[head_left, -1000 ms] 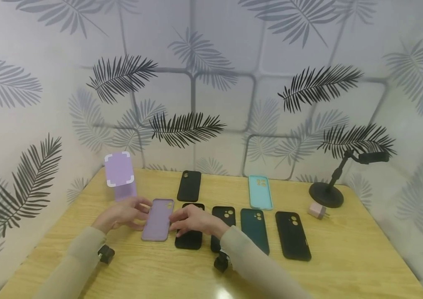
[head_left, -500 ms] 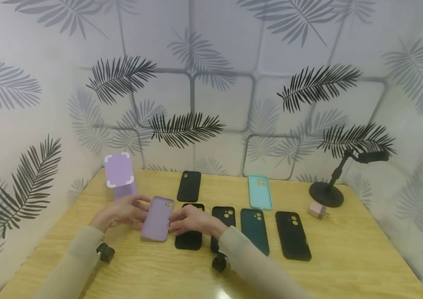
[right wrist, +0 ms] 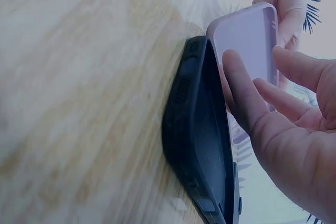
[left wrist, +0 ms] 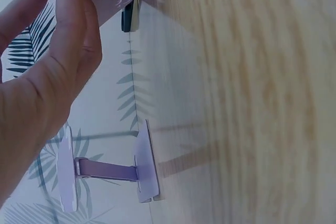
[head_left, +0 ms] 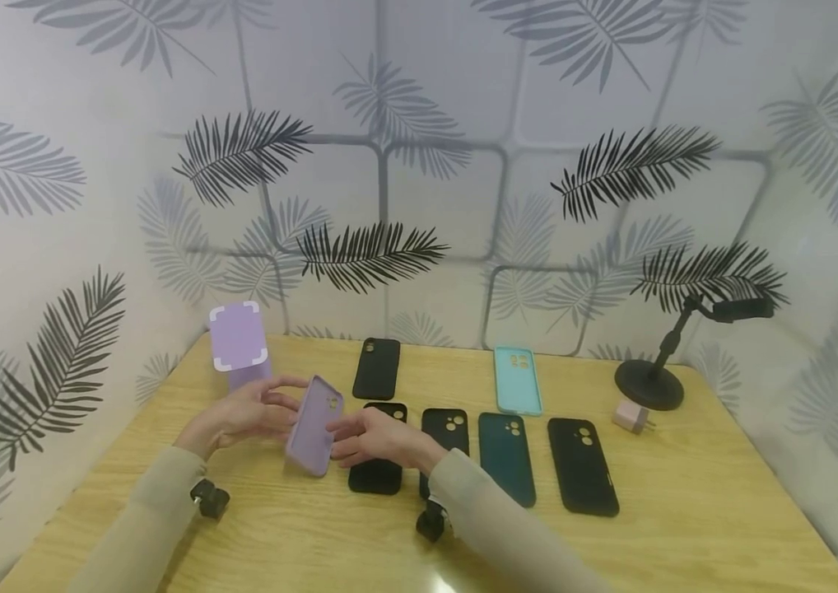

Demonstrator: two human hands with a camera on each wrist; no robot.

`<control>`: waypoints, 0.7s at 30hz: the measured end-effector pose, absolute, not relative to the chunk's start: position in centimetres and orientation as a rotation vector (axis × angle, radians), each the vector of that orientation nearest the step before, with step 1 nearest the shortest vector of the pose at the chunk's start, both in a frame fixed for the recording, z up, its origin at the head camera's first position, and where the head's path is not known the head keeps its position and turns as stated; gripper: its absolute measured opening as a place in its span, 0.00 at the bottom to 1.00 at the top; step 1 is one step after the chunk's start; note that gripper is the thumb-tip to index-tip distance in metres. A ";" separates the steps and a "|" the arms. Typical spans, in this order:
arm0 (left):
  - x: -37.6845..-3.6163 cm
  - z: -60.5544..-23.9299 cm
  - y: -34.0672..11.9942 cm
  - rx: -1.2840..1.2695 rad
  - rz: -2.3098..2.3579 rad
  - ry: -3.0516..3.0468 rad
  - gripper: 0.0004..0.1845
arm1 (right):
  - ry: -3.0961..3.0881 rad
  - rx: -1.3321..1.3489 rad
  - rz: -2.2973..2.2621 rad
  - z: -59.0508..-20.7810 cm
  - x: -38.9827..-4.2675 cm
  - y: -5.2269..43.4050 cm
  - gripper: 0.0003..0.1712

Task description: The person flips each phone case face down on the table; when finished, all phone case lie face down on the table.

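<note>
A light purple phone case [head_left: 313, 432] stands tilted up off the table, left long side raised, its hollow side turned toward the right hand. My left hand [head_left: 244, 416] holds it by that raised left edge, and the left wrist view has these fingers [left wrist: 68, 19] against the case's outer face. At the lower right edge is my right hand [head_left: 382, 436], fingers spread and loosely extended, fingertips overlapping the case. Beneath this hand lies a black phone case [head_left: 376, 476], partly hidden; in the right wrist view it is a dark hollow case [right wrist: 197, 124] beside the fingers.
Behind the left hand is a purple phone stand [head_left: 239, 336]. Farther back lie another black case [head_left: 377, 369] and a turquoise case [head_left: 517, 380]. To the right are a dark case [head_left: 444, 430], a dark green case [head_left: 505, 461], a black case [head_left: 583, 467], a charger plug [head_left: 630, 417] and a black stand [head_left: 649, 385].
The purple phone case went from lying nearly flat to steeply tilted, its left side lifted by my left hand. My right hand has shifted slightly left at its lower edge.
</note>
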State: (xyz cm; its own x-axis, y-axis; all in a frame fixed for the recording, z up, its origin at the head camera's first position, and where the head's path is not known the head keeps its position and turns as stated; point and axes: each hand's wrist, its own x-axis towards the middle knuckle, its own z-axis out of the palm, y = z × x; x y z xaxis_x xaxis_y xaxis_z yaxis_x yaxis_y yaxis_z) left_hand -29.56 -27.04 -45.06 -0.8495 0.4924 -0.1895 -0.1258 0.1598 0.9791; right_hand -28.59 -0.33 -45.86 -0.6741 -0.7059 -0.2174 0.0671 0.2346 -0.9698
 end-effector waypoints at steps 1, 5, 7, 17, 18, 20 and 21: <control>-29.6 -45.1 -27.0 0.358 1.739 1.969 0.38 | 1.849 -0.589 -1.504 -45.8 -28.5 -0.4 0.26; -29.6 -45.0 -26.5 0.387 1.744 1.960 0.38 | 1.846 -0.599 -1.510 -45.8 -28.4 -0.8 0.27; -29.6 -44.9 -26.2 0.391 1.749 1.945 0.39 | 1.852 -0.597 -1.512 -45.9 -28.3 -0.9 0.26; -29.5 -44.7 -25.3 0.387 1.772 1.830 0.41 | 1.828 -0.641 -1.513 -46.0 -28.2 -1.4 0.25; -29.5 -44.7 -25.2 0.393 1.772 1.824 0.42 | 1.827 -0.646 -1.513 -46.0 -28.2 -1.4 0.25; -29.5 -44.7 -25.1 0.391 1.773 1.820 0.43 | 1.825 -0.649 -1.517 -46.1 -28.2 -1.6 0.25; -29.4 -44.7 -25.0 0.386 1.770 1.823 0.44 | 1.822 -0.646 -1.521 -46.1 -28.1 -1.6 0.25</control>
